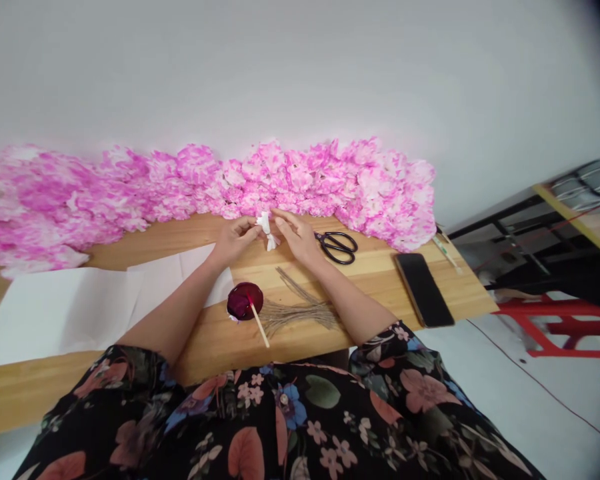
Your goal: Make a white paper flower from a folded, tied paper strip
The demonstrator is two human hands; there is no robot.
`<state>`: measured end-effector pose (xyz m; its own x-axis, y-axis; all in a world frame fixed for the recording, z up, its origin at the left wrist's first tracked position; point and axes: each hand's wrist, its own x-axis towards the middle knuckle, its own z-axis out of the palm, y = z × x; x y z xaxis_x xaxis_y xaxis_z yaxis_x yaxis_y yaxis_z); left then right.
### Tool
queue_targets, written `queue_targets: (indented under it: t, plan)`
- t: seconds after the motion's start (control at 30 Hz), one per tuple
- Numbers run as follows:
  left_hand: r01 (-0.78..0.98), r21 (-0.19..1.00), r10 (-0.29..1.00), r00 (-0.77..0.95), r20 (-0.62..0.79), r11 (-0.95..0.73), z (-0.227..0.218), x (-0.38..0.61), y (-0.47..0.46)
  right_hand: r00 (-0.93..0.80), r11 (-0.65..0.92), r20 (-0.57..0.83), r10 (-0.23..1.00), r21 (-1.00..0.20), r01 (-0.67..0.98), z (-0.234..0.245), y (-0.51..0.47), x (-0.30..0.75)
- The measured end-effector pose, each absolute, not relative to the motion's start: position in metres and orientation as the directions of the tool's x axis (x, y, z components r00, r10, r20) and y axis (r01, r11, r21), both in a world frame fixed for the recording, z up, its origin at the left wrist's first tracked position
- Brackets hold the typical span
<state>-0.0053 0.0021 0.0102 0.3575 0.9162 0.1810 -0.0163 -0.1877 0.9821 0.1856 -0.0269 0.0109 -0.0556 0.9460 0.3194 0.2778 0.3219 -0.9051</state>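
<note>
Both hands meet over the middle of the wooden table [460, 287], pinching a small folded piece of white paper [267, 231] between them. My left hand [236, 239] grips its left side with closed fingers. My right hand [297, 235] pinches the right side, fingers curled. Just beyond them lies a long heap of pink paper flowers [190, 187] against the wall. Below the hands sit a bundle of thin wires [300, 308] and a small cup of dark red dye [245, 300] with a stick [259, 323] resting in it.
Black scissors [337, 245] lie right of my right hand. A dark phone [423, 288] rests near the table's right end, with a thin stick [447, 253] beyond it. White paper sheets [80, 307] cover the left part. A red stool [555, 327] stands to the right.
</note>
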Motion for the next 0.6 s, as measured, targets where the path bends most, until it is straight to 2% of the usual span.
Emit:
queue_targets:
  t: [0.27,0.43,0.6]
  plan:
    - [0.001,0.978,0.89,0.414,0.191,-0.21,0.0115,-0.0034,-0.0006,-0.045,0.203,0.199,0.979,-0.972,0.114,0.0132,-0.0271,0.1815]
    - [0.014,0.981,0.928,0.325,0.18,-0.195,0.0125,-0.0066,0.0015,0.023,0.202,0.203,0.979,-0.979,0.015,0.0166,-0.026,0.1825]
    - [-0.035,0.984,0.953,0.244,0.177,-0.173,0.0113,-0.0093,0.0046,0.065,0.135,0.13,0.989,-0.987,-0.083,0.0145,-0.0224,0.183]
